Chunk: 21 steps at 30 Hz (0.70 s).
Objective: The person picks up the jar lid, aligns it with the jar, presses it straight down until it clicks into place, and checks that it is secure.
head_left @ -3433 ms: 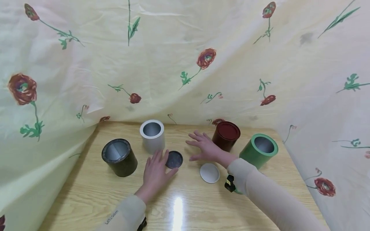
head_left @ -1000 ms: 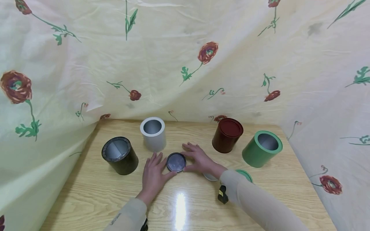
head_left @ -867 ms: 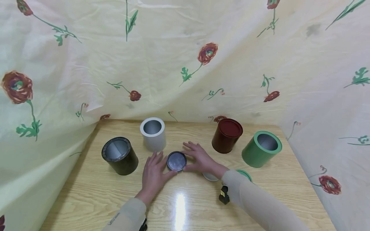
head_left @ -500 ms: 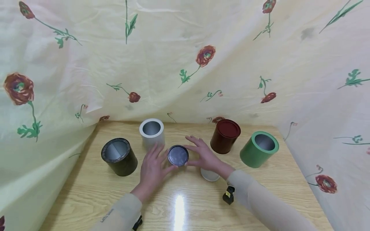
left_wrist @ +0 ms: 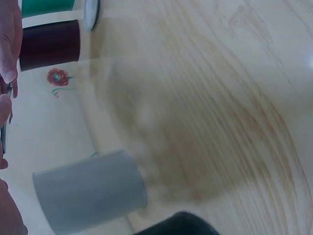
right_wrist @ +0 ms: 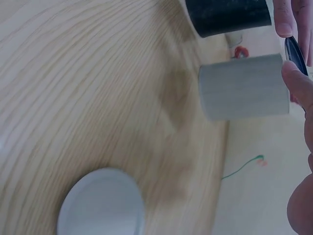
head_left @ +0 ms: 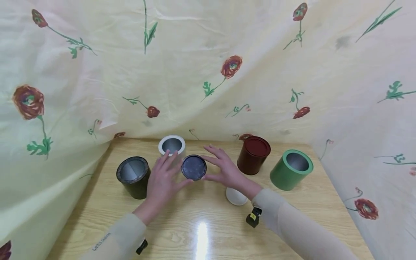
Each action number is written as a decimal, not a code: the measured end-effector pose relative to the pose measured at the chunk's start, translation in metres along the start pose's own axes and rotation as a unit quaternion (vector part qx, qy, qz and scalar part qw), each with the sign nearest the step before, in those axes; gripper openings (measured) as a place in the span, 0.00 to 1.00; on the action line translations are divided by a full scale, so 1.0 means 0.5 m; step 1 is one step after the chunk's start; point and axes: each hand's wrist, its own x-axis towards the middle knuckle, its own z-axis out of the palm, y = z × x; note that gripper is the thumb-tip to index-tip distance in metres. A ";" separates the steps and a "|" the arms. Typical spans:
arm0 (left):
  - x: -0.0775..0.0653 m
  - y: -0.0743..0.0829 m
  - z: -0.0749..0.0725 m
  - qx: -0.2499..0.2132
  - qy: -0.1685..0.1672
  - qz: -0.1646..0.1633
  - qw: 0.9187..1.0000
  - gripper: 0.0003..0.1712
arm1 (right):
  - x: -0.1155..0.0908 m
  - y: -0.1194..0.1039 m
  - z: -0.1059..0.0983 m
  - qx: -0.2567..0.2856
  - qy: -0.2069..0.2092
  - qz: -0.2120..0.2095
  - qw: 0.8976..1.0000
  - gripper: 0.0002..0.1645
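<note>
A round black lid is raised above the table between both hands, its flat face toward the head camera. My left hand pinches its left edge between thumb and fingers, while my right hand pinches the right edge. In the right wrist view the lid shows nearly edge-on, thumb at its rim. Just behind the left fingers stands the white can, open at the top and partly covered by them in the head view. Left of that hand is an uncovered black can, its silvery inside showing.
A white lid lies on the wooden table below the right wrist. A dark red can with its lid on stands at the back right, beside an open green can. Flowered cloth hangs behind the table.
Both hands have taken hold of the black lid and lifted it off the table, then brought it up and to the left toward the white can. The green lid is now hidden by the right sleeve.
</note>
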 end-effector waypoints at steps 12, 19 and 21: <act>0.000 -0.048 -0.066 -0.017 0.040 0.005 0.999 0.44 | 0.063 -0.044 0.026 0.010 0.039 -0.044 0.998 0.44; 0.001 -0.083 -0.099 0.000 0.047 0.017 0.999 0.52 | 0.100 -0.065 0.046 -0.014 0.047 -0.053 0.997 0.45; 0.001 -0.092 -0.108 0.009 0.049 0.021 0.999 0.59 | 0.109 -0.072 0.051 -0.019 0.048 -0.055 0.997 0.46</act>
